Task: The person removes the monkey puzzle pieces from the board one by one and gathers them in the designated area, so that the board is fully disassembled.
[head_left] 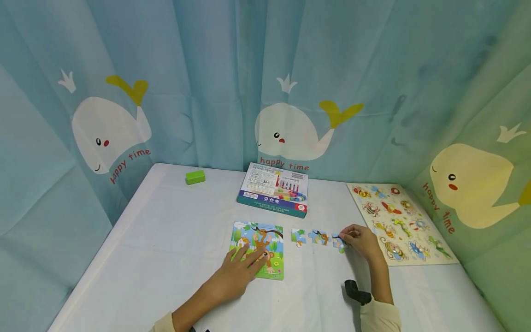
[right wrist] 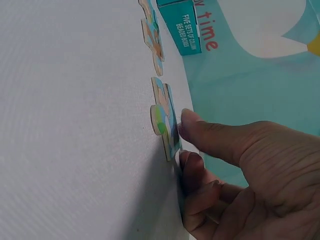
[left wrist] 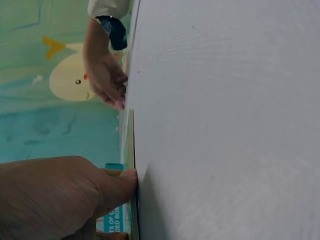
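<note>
A monkey jigsaw puzzle (head_left: 275,258) in a board lies on the white table, its lower left covered by my left hand (head_left: 236,276), which rests on it with fingers spread. In the left wrist view, the left thumb (left wrist: 120,187) lies at the board's edge. Off to the right, my right hand (head_left: 365,242) pinches a loose puzzle piece (right wrist: 164,112) near its right end, thumb and fingertips right at the edge. A middle piece with a monkey's face (head_left: 319,238) lies left of it, and beyond that a blue-and-green piece (head_left: 297,236).
Behind the puzzle lies a flat box of beads (head_left: 271,207). A green block (head_left: 195,177) sits at the back left. On the right is a board of insect pictures (head_left: 400,230). A curtain with printed whales (head_left: 290,131) stands around the table's back and sides.
</note>
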Available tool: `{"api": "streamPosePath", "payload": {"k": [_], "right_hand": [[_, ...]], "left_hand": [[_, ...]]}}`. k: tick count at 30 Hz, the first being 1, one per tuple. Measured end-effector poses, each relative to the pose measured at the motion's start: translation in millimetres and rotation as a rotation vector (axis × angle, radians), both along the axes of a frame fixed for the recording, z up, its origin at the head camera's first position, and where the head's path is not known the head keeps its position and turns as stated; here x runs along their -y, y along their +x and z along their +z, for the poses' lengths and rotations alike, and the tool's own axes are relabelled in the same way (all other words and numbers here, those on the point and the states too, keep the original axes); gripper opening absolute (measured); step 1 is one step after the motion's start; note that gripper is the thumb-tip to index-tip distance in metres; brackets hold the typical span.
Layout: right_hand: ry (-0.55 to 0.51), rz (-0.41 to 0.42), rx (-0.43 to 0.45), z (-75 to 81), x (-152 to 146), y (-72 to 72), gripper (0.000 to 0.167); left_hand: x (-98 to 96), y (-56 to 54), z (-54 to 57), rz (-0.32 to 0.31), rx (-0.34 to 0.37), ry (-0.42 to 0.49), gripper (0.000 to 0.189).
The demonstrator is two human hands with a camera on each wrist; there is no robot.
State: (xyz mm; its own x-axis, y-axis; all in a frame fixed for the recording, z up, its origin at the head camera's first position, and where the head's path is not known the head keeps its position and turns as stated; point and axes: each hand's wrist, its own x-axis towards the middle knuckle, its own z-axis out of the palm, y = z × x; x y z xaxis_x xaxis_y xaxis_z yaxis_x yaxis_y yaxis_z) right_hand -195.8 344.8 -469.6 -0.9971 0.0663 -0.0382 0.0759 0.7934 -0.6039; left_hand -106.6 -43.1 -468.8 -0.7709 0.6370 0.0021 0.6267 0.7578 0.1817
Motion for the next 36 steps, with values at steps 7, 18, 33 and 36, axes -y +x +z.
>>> {"api": "streamPosePath", "payload": {"k": [7, 18, 33, 36], "right_hand": [[0.049, 0.013, -0.049, 4.1, 2.5, -0.2, 0.026], [-0.003, 0.241, -0.086, 30.8, 60.5, -9.3, 0.025], [-0.235, 0.806, 0.038, 17.7, 168.3, -40.4, 0.024], [-0.255, 0.854, 0.075, 14.7, 183.9, -43.2, 0.025]], "left_hand": [[-2.9, 2.1, -5.8, -0.011, -0.075, -0.051, 0.055], [-12.7, 9.5, -4.3, -0.008, -0.061, -0.104, 0.056], [-14.7, 11.7, -2.0, -0.057, -0.044, -0.079, 0.057], [-14.2, 11.9, -3.1, -0.067, -0.047, -0.058, 0.056]]}}
